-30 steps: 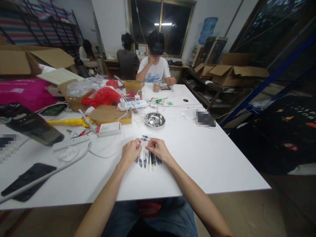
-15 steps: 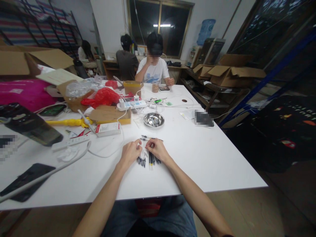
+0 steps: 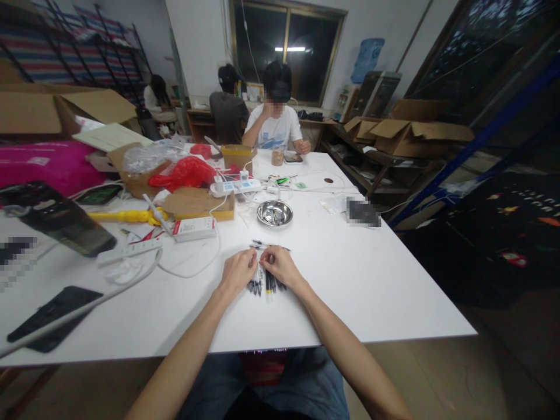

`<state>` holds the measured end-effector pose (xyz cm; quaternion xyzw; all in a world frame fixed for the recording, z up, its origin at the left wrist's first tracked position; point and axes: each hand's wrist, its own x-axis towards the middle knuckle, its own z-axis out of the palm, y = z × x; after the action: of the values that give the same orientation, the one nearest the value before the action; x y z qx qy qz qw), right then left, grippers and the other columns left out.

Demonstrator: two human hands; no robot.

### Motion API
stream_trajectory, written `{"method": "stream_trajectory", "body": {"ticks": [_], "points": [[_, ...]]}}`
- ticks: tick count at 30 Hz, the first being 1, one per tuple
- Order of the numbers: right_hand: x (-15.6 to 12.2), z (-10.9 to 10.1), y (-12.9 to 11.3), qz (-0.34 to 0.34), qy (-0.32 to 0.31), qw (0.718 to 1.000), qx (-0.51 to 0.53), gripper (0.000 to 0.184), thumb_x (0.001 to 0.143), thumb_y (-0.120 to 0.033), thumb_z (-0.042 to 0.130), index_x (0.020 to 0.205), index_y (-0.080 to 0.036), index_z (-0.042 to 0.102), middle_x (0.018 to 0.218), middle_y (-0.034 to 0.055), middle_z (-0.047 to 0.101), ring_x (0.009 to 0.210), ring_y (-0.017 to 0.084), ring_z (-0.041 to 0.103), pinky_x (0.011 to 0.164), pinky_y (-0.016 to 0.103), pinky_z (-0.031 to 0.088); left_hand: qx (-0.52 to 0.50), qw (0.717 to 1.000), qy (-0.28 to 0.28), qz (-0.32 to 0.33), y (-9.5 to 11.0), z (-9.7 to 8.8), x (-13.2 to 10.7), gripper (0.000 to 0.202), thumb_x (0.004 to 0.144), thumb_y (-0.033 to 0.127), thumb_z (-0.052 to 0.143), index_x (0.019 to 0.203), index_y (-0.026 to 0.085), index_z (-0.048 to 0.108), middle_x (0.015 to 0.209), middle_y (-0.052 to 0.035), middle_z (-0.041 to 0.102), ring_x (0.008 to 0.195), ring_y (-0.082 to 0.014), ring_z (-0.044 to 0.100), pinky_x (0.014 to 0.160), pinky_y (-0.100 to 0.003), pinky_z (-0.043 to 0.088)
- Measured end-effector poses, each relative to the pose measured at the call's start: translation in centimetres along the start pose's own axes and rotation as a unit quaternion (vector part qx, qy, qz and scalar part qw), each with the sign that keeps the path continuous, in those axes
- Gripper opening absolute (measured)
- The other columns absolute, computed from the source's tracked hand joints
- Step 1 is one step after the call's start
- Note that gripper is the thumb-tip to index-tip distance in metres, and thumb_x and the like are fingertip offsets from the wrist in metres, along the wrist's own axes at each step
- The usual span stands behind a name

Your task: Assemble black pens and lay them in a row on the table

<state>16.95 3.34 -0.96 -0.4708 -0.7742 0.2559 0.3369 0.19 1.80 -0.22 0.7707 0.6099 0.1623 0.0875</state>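
Note:
My left hand point(image 3: 239, 269) and my right hand point(image 3: 280, 266) are close together over the white table, fingertips pinched. Whatever lies between the fingers is too small to make out. Beneath them several pen parts lie in rows: clear barrels with dark tips point(image 3: 255, 288) by the left hand, and black refills point(image 3: 272, 282), some with yellow ends, by the right. Just beyond my fingers, two assembled pens point(image 3: 271, 245) lie crosswise. A round steel bowl point(image 3: 274, 214) farther back contains small dark pieces.
To the left are a power strip point(image 3: 129, 252), a white box point(image 3: 193, 228), a dark bottle point(image 3: 61, 219), a black phone-like slab point(image 3: 55, 318) and cables. A red plastic bag point(image 3: 184, 173) sits behind. Across the table a person in a white shirt point(image 3: 277, 128) is seated.
My left hand has moved slightly right, nearer to the right hand. The right hand stays nearly in place with its fingers still pinched. The whole view has shifted a little.

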Motion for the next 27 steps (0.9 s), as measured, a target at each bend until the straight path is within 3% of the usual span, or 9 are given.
{"method": "stream_trajectory", "body": {"ticks": [9, 14, 21, 24, 27], "points": [[0.0, -0.9, 1.0, 0.007, 0.053, 0.998, -0.033, 0.008, 0.087, -0.016, 0.066, 0.08, -0.018, 0.07, 0.078, 0.0027, 0.067, 0.078, 0.018, 0.056, 0.075, 0.028, 0.04, -0.122, 0.986, 0.086, 0.076, -0.9, -0.2, 0.2, 0.019, 0.09, 0.015, 0.044, 0.09, 0.021, 0.062, 0.089, -0.0025, 0.065, 0.087, -0.0179, 0.062, 0.077, -0.028, 0.043], [0.3, -2.5, 2.4, 0.047, 0.097, 0.992, -0.071, 0.007, 0.089, -0.016, 0.065, 0.085, -0.018, 0.07, 0.081, 0.0033, 0.067, 0.08, 0.019, 0.055, 0.076, 0.03, 0.039, -0.172, 0.978, 0.098, 0.065, -1.4, -0.6, 1.1, 0.021, 0.089, 0.013, 0.044, 0.087, 0.02, 0.064, 0.082, -0.0008, 0.06, 0.077, -0.0158, 0.058, 0.071, -0.027, 0.042], [0.8, -4.2, 3.2, -0.008, 0.044, 0.99, -0.131, 0.006, 0.09, -0.018, 0.066, 0.085, -0.019, 0.069, 0.086, 0.005, 0.065, 0.087, 0.021, 0.053, 0.08, 0.032, 0.039, -0.189, 0.966, 0.106, 0.138, -0.8, -2.0, 3.8, 0.021, 0.089, 0.014, 0.043, 0.088, 0.02, 0.063, 0.087, -0.0021, 0.061, 0.082, -0.0159, 0.058, 0.076, -0.026, 0.042], [0.4, -4.5, 3.4, -0.009, 0.046, 0.991, -0.126, 0.008, 0.091, -0.02, 0.066, 0.084, -0.019, 0.068, 0.085, 0.0049, 0.065, 0.086, 0.021, 0.053, 0.079, 0.032, 0.039, -0.208, 0.963, 0.124, 0.122, -1.6, -2.3, 3.3, 0.021, 0.091, 0.016, 0.04, 0.086, 0.019, 0.06, 0.085, -0.0018, 0.062, 0.081, -0.0153, 0.058, 0.076, -0.026, 0.042], [-0.1, -4.5, 3.5, -0.001, 0.054, 0.992, -0.113, 0.009, 0.092, -0.024, 0.065, 0.084, -0.019, 0.067, 0.083, 0.0042, 0.064, 0.085, 0.021, 0.053, 0.078, 0.032, 0.04, -0.184, 0.978, 0.076, 0.06, -3.3, -2.6, 1.1, 0.018, 0.093, 0.022, 0.041, 0.092, 0.022, 0.058, 0.08, 0.0023, 0.062, 0.072, -0.0133, 0.058, 0.069, -0.024, 0.04]]}}
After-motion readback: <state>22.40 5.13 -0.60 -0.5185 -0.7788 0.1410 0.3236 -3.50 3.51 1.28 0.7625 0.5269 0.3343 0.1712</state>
